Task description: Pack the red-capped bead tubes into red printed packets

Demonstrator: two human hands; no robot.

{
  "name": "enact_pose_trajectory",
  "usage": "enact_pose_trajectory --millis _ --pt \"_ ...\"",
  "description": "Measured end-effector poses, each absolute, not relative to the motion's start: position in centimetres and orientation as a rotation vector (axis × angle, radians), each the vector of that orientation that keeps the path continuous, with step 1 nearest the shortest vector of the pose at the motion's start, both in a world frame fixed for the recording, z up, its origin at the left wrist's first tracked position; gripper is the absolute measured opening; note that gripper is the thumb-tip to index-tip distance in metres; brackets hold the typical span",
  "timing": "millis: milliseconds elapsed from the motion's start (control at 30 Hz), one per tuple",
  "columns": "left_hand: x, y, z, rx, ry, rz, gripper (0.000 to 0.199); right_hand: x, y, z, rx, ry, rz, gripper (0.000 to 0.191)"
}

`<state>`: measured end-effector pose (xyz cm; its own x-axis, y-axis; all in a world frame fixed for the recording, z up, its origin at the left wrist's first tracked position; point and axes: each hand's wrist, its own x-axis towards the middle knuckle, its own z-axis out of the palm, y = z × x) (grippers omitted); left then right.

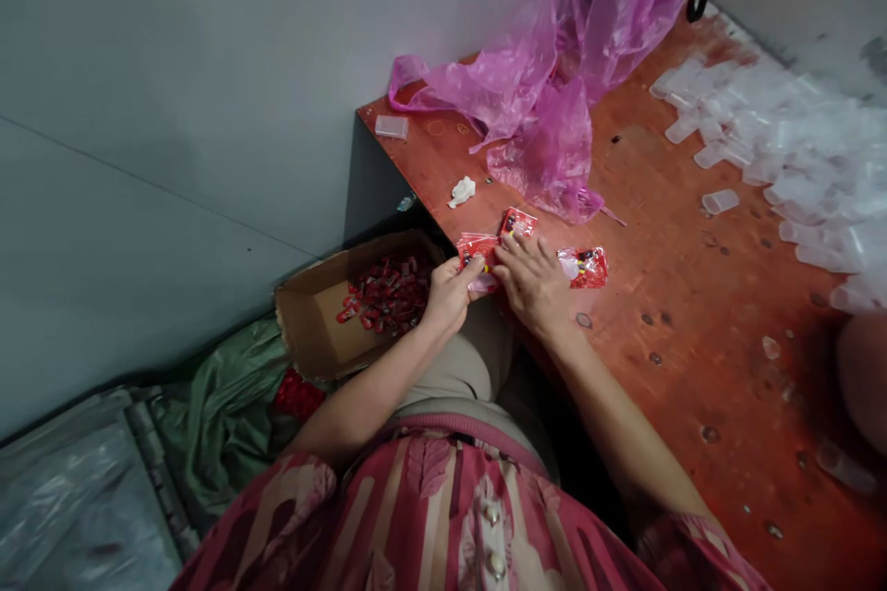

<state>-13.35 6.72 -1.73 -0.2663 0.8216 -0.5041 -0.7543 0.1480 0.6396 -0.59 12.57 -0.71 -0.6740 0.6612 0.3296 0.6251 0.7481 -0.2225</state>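
My left hand [452, 294] is closed on a small stack of red printed packets [475, 247] at the table's near left edge, thumb on top. My right hand [532, 284] lies over the right end of that stack with its fingers stretched out. Just beyond its fingertips is another red packet pile [518, 222] on the table. Further red packets [589, 268], fanned and glossy, lie to the right of this hand. What lies under the right fingers is partly hidden.
A cardboard box [315, 314] of small red wrapped pieces [388, 295] stands below the edge of the reddish table [658, 295]. A pink plastic bag [547, 111], a crumpled white scrap [461, 192] and a clear case [392, 126] lie beyond. Many clear plastic containers [810, 157] are heaped at right.
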Motion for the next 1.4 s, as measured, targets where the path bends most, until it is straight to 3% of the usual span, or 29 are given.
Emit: enact_pose_trajectory --millis 233,533,867,1000,1400 --pt "-13.5 6.8 -2.2 0.057 1.118 1.512 0.042 -0.4 16.7 -2.8 -1.351 -2.496 0.023 0.037" --pt "-13.7 6.6 -1.9 0.059 1.137 1.513 0.044 -0.3 16.4 -3.4 -1.192 -2.452 -0.071 0.028" --pt "-13.9 6.5 -2.4 0.043 1.121 1.525 0.046 -0.1 15.7 -3.6 -1.259 -2.455 -0.018 0.039" --pt "-13.8 6.5 -2.5 0.021 1.105 1.529 0.047 -0.3 15.7 -4.1 -1.229 -2.472 -0.031 0.034" --pt "-13.8 6.4 -1.9 0.087 1.014 1.492 0.047 -1.0 12.2 -0.9 -0.956 -2.594 0.159 0.034"
